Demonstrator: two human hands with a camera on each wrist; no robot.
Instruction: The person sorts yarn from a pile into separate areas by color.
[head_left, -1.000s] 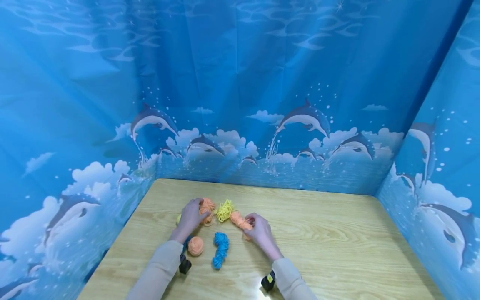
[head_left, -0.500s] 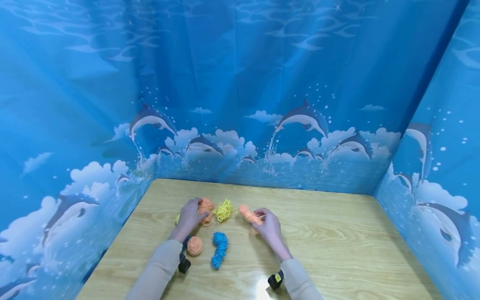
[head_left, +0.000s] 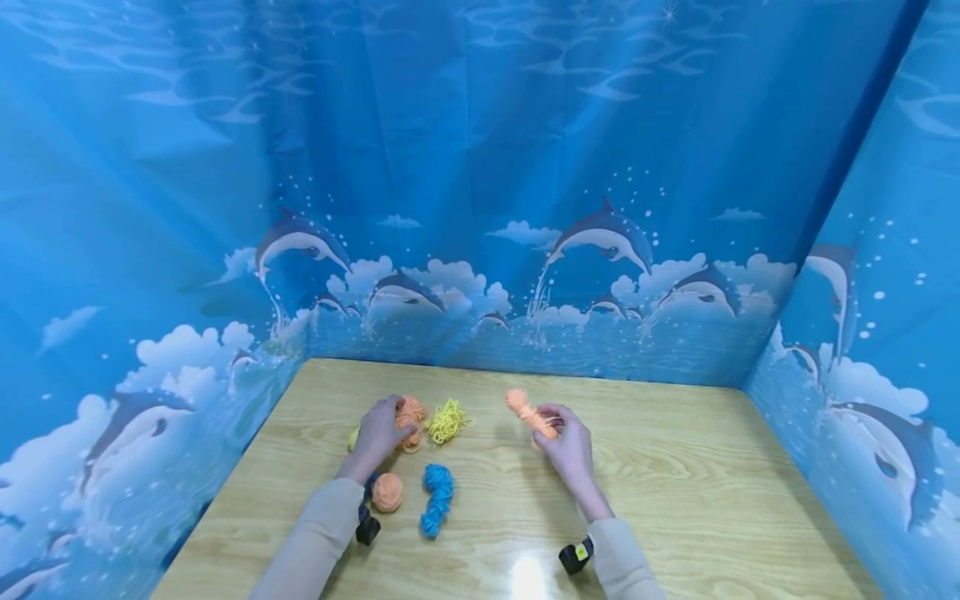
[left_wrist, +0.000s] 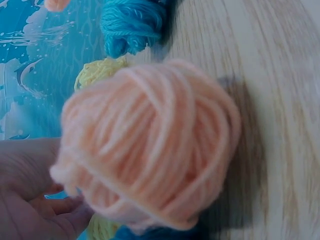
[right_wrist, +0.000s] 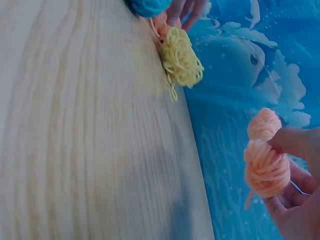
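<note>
My right hand [head_left: 570, 446] pinches a twisted peach yarn skein [head_left: 531, 414] between thumb and fingers, raised over the table. In the right wrist view the skein [right_wrist: 266, 167] is pinched in at its middle, with a loose strand below. My left hand [head_left: 381, 433] has thumb and fingers curled round a loose peach yarn bundle [head_left: 410, 421] at the table's back left. A yellow yarn tangle [head_left: 447, 421] lies just right of that bundle. Nearer my left wrist sits a peach yarn ball [head_left: 387, 492], which covers much of the left wrist view.
A bright blue yarn skein [head_left: 437, 500] lies on the wooden table [head_left: 675, 483] between my arms. Some yellow-green yarn [head_left: 353, 438] and dark blue yarn [head_left: 370, 485] show partly behind my left hand and wrist. Dolphin-printed blue curtains [head_left: 465, 167] stand around the table's back and sides.
My right hand has carried the peach skein up and to the right, away from the yellow tangle. The left hand stays on its peach bundle.
</note>
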